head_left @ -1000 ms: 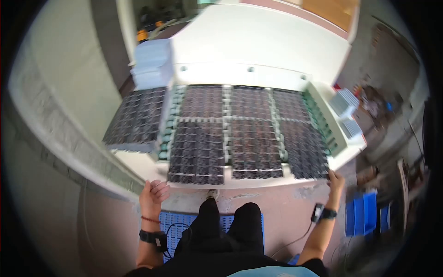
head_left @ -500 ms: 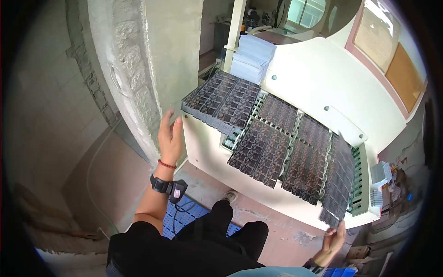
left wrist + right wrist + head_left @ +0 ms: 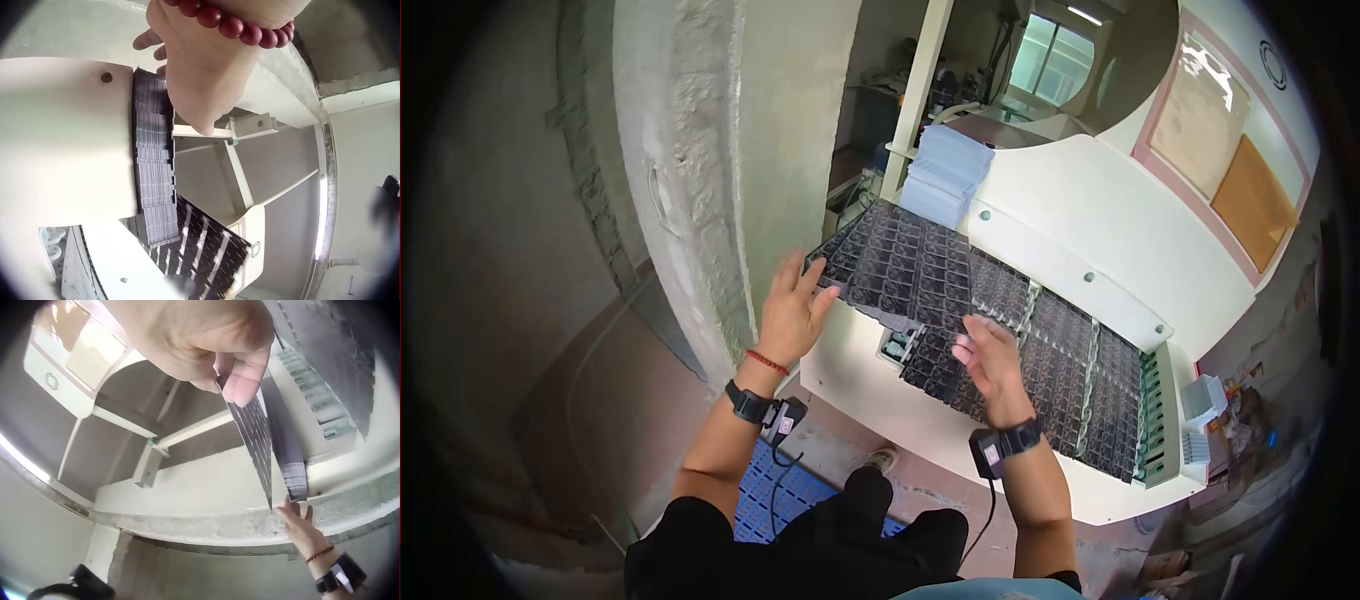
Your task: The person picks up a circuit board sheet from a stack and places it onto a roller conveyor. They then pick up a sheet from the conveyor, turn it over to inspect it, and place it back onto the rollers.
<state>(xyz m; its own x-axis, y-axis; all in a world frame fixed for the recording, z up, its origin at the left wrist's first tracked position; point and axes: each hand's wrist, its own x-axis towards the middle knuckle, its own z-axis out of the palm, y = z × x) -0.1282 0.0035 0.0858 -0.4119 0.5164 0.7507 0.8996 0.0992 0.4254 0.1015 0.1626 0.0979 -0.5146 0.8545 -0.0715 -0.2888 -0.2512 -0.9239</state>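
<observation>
Thin black gridded plastic tray [image 3: 905, 265], a rectangular sheet of small square cells, is held between both hands above the stack of like trays [image 3: 855, 262] at the left end of the cream machine bench [image 3: 870, 390]. Right hand [image 3: 990, 360] grip: thumb and fingers pinch the near edge. Left hand [image 3: 790, 310] grip: fingers straight, spread, touching the left edge. Rough grey concrete pillar [image 3: 690, 150] stands just beside.

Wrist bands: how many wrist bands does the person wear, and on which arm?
3: a red bead bracelet and a black band on the left wrist, and one black band on the right wrist. Nothing seems hidden.
</observation>
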